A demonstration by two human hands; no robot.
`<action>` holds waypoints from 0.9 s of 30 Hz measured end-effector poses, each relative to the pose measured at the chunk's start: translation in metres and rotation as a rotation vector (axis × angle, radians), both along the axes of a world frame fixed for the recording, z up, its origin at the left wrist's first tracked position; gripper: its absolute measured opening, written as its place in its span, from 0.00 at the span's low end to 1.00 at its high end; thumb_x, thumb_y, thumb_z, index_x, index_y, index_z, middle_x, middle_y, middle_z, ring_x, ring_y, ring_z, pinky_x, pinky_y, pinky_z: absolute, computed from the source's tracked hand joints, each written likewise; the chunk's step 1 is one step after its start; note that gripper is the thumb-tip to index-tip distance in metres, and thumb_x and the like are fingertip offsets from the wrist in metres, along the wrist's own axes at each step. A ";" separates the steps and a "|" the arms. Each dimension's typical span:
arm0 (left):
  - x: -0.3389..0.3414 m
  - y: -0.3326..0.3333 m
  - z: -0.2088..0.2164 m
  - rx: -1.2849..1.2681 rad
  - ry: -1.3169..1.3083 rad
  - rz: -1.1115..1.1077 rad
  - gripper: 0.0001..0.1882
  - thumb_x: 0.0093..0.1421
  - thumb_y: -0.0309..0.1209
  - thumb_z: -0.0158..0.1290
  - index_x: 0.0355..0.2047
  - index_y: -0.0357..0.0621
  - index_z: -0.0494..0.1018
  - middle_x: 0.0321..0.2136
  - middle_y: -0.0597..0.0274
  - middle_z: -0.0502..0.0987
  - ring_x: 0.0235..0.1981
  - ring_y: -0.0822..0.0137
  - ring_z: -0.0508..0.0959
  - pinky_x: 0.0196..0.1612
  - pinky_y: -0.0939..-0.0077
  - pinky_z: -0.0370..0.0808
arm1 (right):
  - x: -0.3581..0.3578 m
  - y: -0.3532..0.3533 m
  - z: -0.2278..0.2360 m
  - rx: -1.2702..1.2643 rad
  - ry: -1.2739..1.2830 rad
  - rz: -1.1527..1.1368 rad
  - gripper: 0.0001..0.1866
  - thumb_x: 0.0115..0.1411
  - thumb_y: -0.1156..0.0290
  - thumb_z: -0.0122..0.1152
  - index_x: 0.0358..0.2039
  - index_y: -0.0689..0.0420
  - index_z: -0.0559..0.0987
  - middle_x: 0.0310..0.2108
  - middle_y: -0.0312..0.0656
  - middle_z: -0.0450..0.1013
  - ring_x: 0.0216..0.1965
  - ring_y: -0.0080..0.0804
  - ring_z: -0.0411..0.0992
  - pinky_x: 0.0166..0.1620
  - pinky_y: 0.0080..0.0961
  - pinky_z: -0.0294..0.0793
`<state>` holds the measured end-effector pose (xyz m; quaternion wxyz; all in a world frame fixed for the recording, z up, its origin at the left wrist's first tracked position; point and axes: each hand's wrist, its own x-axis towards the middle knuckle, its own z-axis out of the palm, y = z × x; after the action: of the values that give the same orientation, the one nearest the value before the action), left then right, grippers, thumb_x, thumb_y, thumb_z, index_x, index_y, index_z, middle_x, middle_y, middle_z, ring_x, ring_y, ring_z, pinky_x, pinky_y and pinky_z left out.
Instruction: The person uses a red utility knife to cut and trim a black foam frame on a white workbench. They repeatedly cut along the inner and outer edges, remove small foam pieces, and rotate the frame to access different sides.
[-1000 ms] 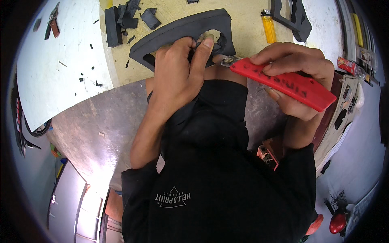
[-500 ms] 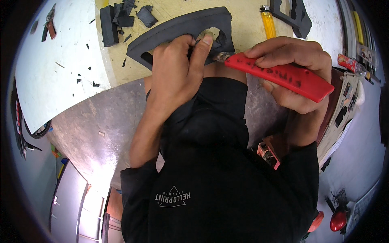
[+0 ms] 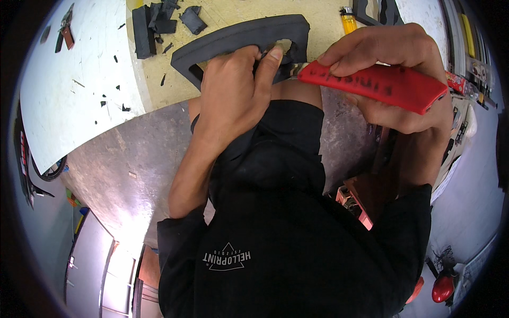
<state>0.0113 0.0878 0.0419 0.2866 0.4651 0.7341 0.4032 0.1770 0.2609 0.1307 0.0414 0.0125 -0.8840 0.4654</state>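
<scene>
My left hand [image 3: 232, 93] is closed on a dark grey foam piece [image 3: 241, 34], thumb and fingers around the bar between its openings. The piece has a curved long edge and is held up at the table's near edge, over my lap. My right hand [image 3: 405, 50] wraps round a red-handled knife [image 3: 371, 87] marked with dark handwriting. Its short metal blade points left and meets the right end of the foam, beside the round opening near my left thumb. The blade's tip is hidden there.
Dark foam offcuts [image 3: 143, 33] lie on the yellowish table surface [image 3: 212, 8], with small scraps on the white part [image 3: 63, 90]. A yellow lighter [image 3: 348, 22] and another cut foam piece [image 3: 389, 11] are behind my right hand. Pliers [image 3: 67, 29] lie far left.
The foam piece has shifted slightly right and down, and its round opening looks narrower. My right hand and the knife have moved right, with the handle's rear end raised to a flatter angle.
</scene>
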 end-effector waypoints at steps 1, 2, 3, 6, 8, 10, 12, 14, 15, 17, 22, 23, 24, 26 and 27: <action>0.000 0.002 0.001 -0.018 -0.011 -0.015 0.21 0.64 0.35 0.56 0.18 0.32 0.73 0.11 0.43 0.70 0.15 0.46 0.74 0.22 0.58 0.69 | 0.001 0.003 0.003 0.005 -0.021 0.005 0.20 0.40 0.82 0.67 0.39 0.64 0.83 0.41 0.53 0.80 0.40 0.42 0.82 0.45 0.28 0.82; 0.000 0.004 0.002 -0.035 -0.022 -0.031 0.21 0.65 0.35 0.56 0.18 0.32 0.73 0.11 0.43 0.70 0.15 0.45 0.74 0.22 0.58 0.69 | 0.000 0.006 0.008 -0.012 -0.012 0.007 0.20 0.40 0.82 0.67 0.39 0.64 0.83 0.41 0.53 0.80 0.40 0.43 0.82 0.45 0.29 0.82; 0.000 0.002 0.000 -0.037 -0.002 -0.015 0.22 0.65 0.36 0.57 0.18 0.32 0.73 0.11 0.46 0.70 0.14 0.51 0.73 0.22 0.61 0.68 | -0.004 0.010 0.006 -0.038 0.013 0.031 0.20 0.40 0.82 0.67 0.39 0.64 0.82 0.41 0.54 0.80 0.41 0.43 0.82 0.45 0.29 0.82; -0.001 -0.003 -0.005 -0.031 0.036 0.014 0.22 0.65 0.38 0.57 0.19 0.32 0.72 0.11 0.49 0.70 0.14 0.56 0.73 0.23 0.64 0.67 | -0.003 0.011 -0.006 -0.097 0.009 0.032 0.20 0.41 0.82 0.66 0.39 0.63 0.82 0.41 0.55 0.80 0.41 0.46 0.82 0.46 0.31 0.83; -0.002 -0.003 -0.005 -0.010 0.032 0.016 0.22 0.65 0.37 0.56 0.18 0.33 0.73 0.12 0.42 0.71 0.16 0.43 0.74 0.23 0.57 0.70 | 0.000 0.011 -0.005 -0.085 0.014 0.035 0.19 0.41 0.81 0.66 0.39 0.63 0.82 0.41 0.55 0.80 0.41 0.47 0.82 0.46 0.32 0.83; 0.000 0.000 -0.003 -0.012 0.045 0.003 0.22 0.65 0.37 0.56 0.18 0.33 0.73 0.12 0.42 0.71 0.16 0.43 0.75 0.23 0.57 0.71 | 0.006 0.008 0.005 -0.047 0.045 0.047 0.20 0.42 0.79 0.67 0.39 0.63 0.82 0.41 0.55 0.80 0.41 0.48 0.82 0.46 0.32 0.83; 0.001 0.001 -0.002 -0.026 0.034 0.014 0.22 0.65 0.37 0.56 0.18 0.32 0.73 0.12 0.43 0.71 0.16 0.44 0.75 0.23 0.57 0.71 | 0.012 0.003 0.006 -0.031 0.065 0.028 0.20 0.42 0.77 0.68 0.40 0.63 0.82 0.41 0.56 0.80 0.41 0.48 0.82 0.47 0.33 0.83; 0.002 0.000 -0.002 -0.051 -0.003 0.043 0.22 0.65 0.37 0.56 0.18 0.32 0.73 0.12 0.43 0.71 0.15 0.44 0.75 0.23 0.57 0.71 | 0.015 -0.001 -0.001 -0.043 0.091 0.010 0.21 0.42 0.77 0.69 0.41 0.63 0.82 0.41 0.56 0.80 0.41 0.48 0.82 0.47 0.33 0.83; 0.002 0.000 -0.002 -0.031 0.012 0.044 0.22 0.65 0.37 0.56 0.18 0.32 0.73 0.12 0.43 0.71 0.15 0.45 0.75 0.23 0.57 0.70 | 0.014 -0.002 -0.006 -0.053 0.109 0.004 0.21 0.42 0.77 0.69 0.41 0.63 0.82 0.42 0.56 0.80 0.41 0.47 0.82 0.47 0.33 0.83; 0.002 0.000 -0.001 0.010 0.040 0.043 0.22 0.65 0.36 0.56 0.18 0.32 0.74 0.12 0.43 0.71 0.15 0.46 0.75 0.23 0.58 0.70 | 0.015 -0.003 -0.014 -0.069 0.128 -0.013 0.21 0.42 0.77 0.68 0.41 0.63 0.82 0.42 0.56 0.80 0.42 0.47 0.82 0.47 0.33 0.83; 0.002 0.000 -0.001 0.012 0.053 0.044 0.22 0.65 0.35 0.56 0.18 0.32 0.74 0.12 0.42 0.71 0.15 0.46 0.75 0.23 0.58 0.70 | 0.016 -0.007 -0.029 -0.163 0.142 -0.058 0.20 0.43 0.79 0.68 0.41 0.63 0.83 0.43 0.55 0.80 0.43 0.47 0.82 0.49 0.34 0.82; 0.002 -0.002 -0.002 0.007 0.058 0.053 0.22 0.65 0.35 0.56 0.18 0.31 0.74 0.12 0.42 0.71 0.15 0.46 0.75 0.23 0.58 0.70 | 0.015 -0.008 -0.032 -0.152 0.142 -0.063 0.19 0.43 0.79 0.68 0.40 0.63 0.83 0.42 0.55 0.80 0.43 0.46 0.82 0.49 0.34 0.82; 0.002 -0.001 -0.002 0.020 0.067 0.049 0.22 0.65 0.35 0.56 0.18 0.31 0.74 0.12 0.42 0.71 0.15 0.46 0.75 0.23 0.58 0.70 | 0.016 -0.009 -0.031 -0.135 0.134 -0.080 0.19 0.43 0.80 0.68 0.40 0.63 0.83 0.42 0.55 0.80 0.43 0.46 0.82 0.48 0.33 0.82; 0.003 0.000 -0.004 0.045 0.087 0.043 0.22 0.65 0.35 0.56 0.18 0.31 0.74 0.12 0.42 0.71 0.15 0.46 0.75 0.23 0.58 0.71 | 0.016 -0.010 -0.029 -0.109 0.116 -0.095 0.19 0.43 0.80 0.68 0.40 0.63 0.83 0.42 0.55 0.80 0.42 0.46 0.82 0.48 0.33 0.83; 0.003 0.001 -0.003 0.037 0.081 0.032 0.22 0.65 0.36 0.56 0.17 0.31 0.73 0.12 0.42 0.71 0.15 0.46 0.75 0.23 0.58 0.71 | 0.017 -0.009 -0.026 -0.098 0.102 -0.099 0.19 0.42 0.80 0.68 0.39 0.63 0.83 0.42 0.55 0.80 0.42 0.46 0.82 0.48 0.32 0.83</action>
<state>0.0145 0.0891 0.0390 0.2413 0.4744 0.7449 0.4023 0.1937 0.2518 0.1049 0.1100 -0.0096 -0.8564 0.5044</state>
